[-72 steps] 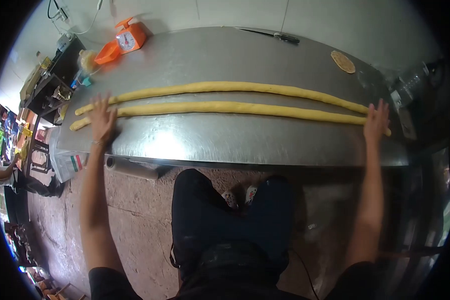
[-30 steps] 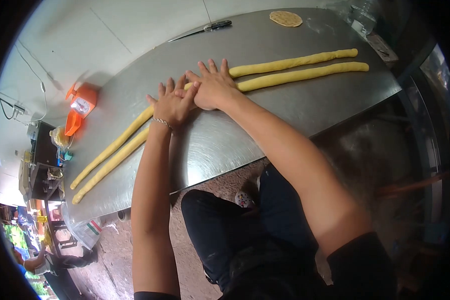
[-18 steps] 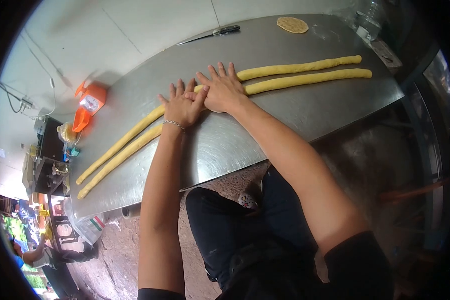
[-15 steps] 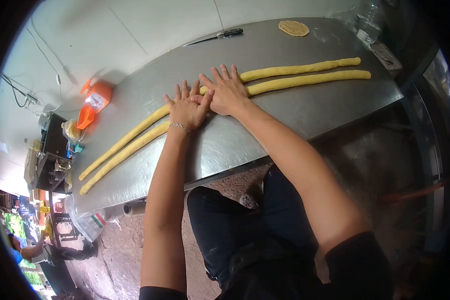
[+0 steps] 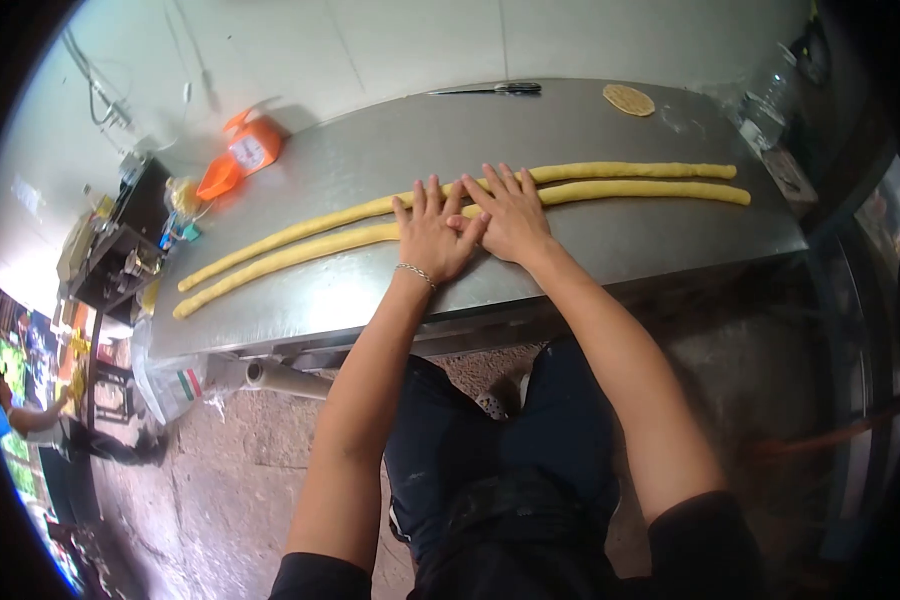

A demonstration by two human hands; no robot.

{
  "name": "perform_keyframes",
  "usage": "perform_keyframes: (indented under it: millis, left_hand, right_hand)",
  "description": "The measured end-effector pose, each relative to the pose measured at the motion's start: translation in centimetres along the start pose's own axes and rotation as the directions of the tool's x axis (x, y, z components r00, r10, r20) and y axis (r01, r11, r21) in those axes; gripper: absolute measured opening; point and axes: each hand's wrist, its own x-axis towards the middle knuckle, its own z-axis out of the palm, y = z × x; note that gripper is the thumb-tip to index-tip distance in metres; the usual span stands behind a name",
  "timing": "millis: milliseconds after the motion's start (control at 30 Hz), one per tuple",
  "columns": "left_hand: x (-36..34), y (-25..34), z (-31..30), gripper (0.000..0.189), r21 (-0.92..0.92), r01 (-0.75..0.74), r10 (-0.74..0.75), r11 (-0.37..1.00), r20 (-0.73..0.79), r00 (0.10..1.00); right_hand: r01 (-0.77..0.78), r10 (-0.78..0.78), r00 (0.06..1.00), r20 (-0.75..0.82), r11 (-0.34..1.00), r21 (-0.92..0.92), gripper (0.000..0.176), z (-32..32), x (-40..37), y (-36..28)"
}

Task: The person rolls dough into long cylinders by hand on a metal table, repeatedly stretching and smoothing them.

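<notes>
Two long yellow dough ropes, a far one [image 5: 630, 170] and a near one [image 5: 630, 189], lie side by side across a metal table [image 5: 610, 235]. My left hand [image 5: 433, 235] rests palm down on both ropes near their middle, its fingers spread and a chain bracelet at the wrist. Just right of it, my right hand [image 5: 511, 217] also lies flat over the ropes with fingers apart. The two thumbs overlap. Parts of the ropes are hidden beneath the hands.
An orange scale [image 5: 254, 147] stands at the table's left back. Along the back edge lie a dark-handled knife [image 5: 510, 89] and a flat round piece of dough [image 5: 628, 99]. A plastic bottle [image 5: 770, 95] is at the right back. Another person [image 5: 20, 415] is far left.
The view has shifted, so the table appears lower and flatter. Both hands remain flat on the dough ropes with thumbs overlapping, now appearing farther right in the view.
</notes>
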Motion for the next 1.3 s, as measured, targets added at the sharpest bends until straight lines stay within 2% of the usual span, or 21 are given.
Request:
perform_keyframes:
  millis: [167,333,367,467,567,733,800,833,933,1000,1067,1200,1233,1300]
  left_hand:
    - [-2.9,1.0,-0.6,0.088,-0.011,-0.025,0.025,1.0,-0.041,0.999]
    - [-5.3,1.8,-1.7,0.087,-0.032,-0.072,0.071,0.997,-0.041,0.997]
    - [-5.4,1.6,-1.6,0.093,-0.052,-0.077,0.075,0.996,-0.041,0.996]
    - [-5.4,1.4,-1.5,0.092,-0.047,-0.097,0.093,0.994,-0.074,0.993]
    - [-4.9,0.7,-2.6,0.091,0.005,-0.014,0.015,1.0,-0.11,0.994]
    - [-5.0,-6.9,-4.2,0.085,0.066,0.177,-0.171,0.982,-0.084,0.982]
    - [-5.8,-10.0,-4.7,0.082,0.091,0.115,-0.104,0.989,-0.117,0.988]
    - [-6.0,-9.7,-4.8,0.081,0.11,0.08,-0.067,0.991,-0.118,0.991]
    - [-5.6,-7.4,-5.9,0.083,0.155,-0.05,0.062,0.987,-0.074,0.995]
    - [-4.5,-3.3,-4.6,0.092,-0.054,-0.142,0.14,0.988,-0.044,0.989]
    - [-2.8,0.8,-3.1,0.102,-0.016,-0.164,0.164,0.986,0.001,0.987]
    - [2.2,3.0,-1.4,0.108,0.1,0.073,-0.085,0.992,0.123,0.989]
    - [3.3,2.2,-0.8,0.111,0.117,0.067,-0.078,0.991,0.096,0.992]
    - [5.6,1.0,-0.3,0.111,0.122,0.083,-0.104,0.989,0.181,0.978]
  right_hand:
    - [0.047,-0.047,0.998,-0.044,0.999,0.003,0.083,-1.1,-2.6,-0.8]
    - [0.05,-0.051,0.999,0.013,0.998,0.04,0.082,-2.9,-4.8,-1.7]
    - [0.055,-0.056,0.998,0.013,0.998,0.035,0.083,-3.1,-5.0,-1.8]
    - [0.073,-0.072,0.997,-0.029,0.997,0.036,0.085,-2.7,-5.1,-1.4]
    - [0.044,-0.045,0.994,-0.098,0.999,-0.005,0.087,-3.6,-4.2,0.0]
    - [-0.137,0.127,0.988,-0.088,0.984,-0.111,0.091,-4.4,-4.4,7.7]
    - [-0.119,0.11,0.991,-0.077,0.986,-0.116,0.091,-4.7,-4.8,9.7]
    - [-0.109,0.1,0.992,-0.073,0.987,-0.119,0.092,-5.1,-4.7,9.9]
    - [0.11,-0.11,0.994,0.0,0.993,-0.047,0.093,-5.9,-3.5,8.5]
    - [0.105,-0.104,0.994,0.035,0.994,-0.042,0.095,-5.2,-2.7,7.6]
    - [0.07,-0.064,0.994,0.094,0.995,-0.064,0.096,-4.1,-2.2,7.3]
    - [0.005,0.01,0.985,0.174,0.996,-0.089,0.094,-3.1,-0.4,7.4]
    - [-0.007,0.023,0.983,0.181,0.996,-0.085,0.093,-2.9,0.1,7.6]
    - [-0.048,0.06,0.979,0.196,0.997,-0.063,0.091,-2.2,1.5,8.2]
